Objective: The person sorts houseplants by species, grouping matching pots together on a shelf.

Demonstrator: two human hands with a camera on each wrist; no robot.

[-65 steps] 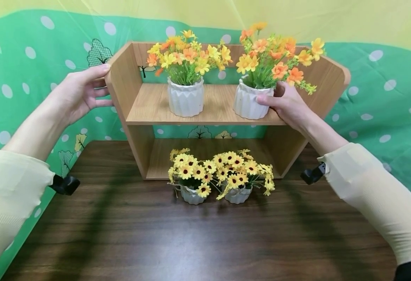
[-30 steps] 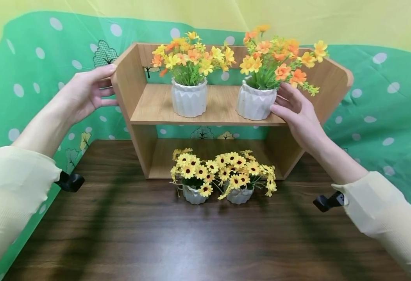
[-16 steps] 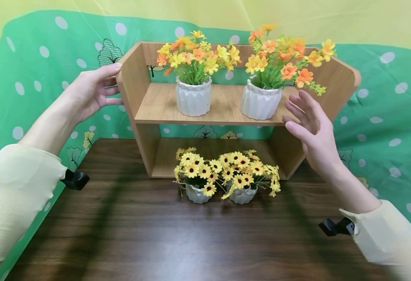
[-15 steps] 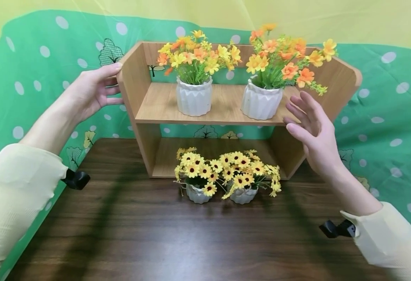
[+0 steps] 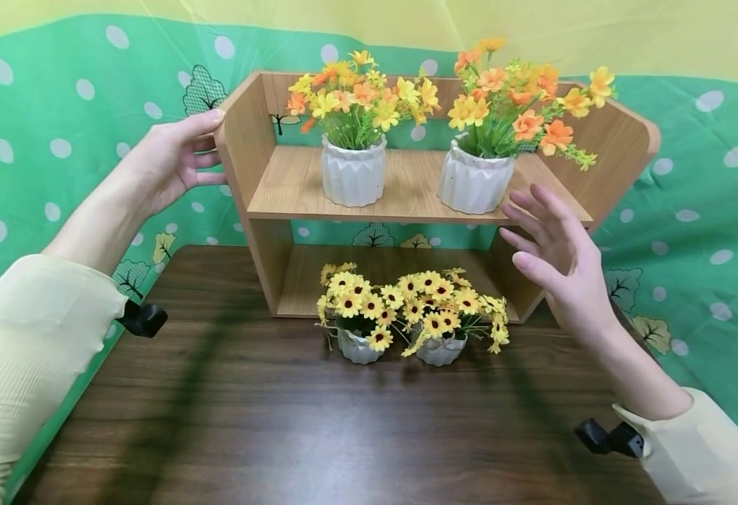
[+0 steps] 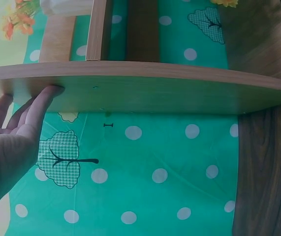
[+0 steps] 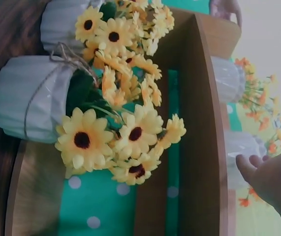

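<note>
My left hand (image 5: 163, 163) touches the outer face of the wooden shelf's (image 5: 245, 140) left side panel with its fingertips, up near the front edge. In the left wrist view the same fingers (image 6: 44, 101) lie fairly straight against that panel. Two white fluted pots with orange and yellow flowers, the left pot (image 5: 353, 172) and the right pot (image 5: 475, 179), stand upright on the upper board. Just right of and below the right pot, my right hand (image 5: 565, 266) hovers with loosely spread fingers and holds nothing. The right wrist view shows part of this hand (image 7: 273, 182) overlapping that pot.
On the dark wood table (image 5: 318, 428), before the lower compartment, stand two smaller white pots, a left one (image 5: 359, 346) and a right one (image 5: 441, 351), with yellow dark-centred daisies. A green and yellow patterned cloth (image 5: 59, 140) hangs behind. Each wrist carries a black camera mount (image 5: 144, 319).
My right hand has let go of the right orange-flower pot and drawn back down and to the right. The pot stays on the upper board. My left hand keeps its place at the side panel.
</note>
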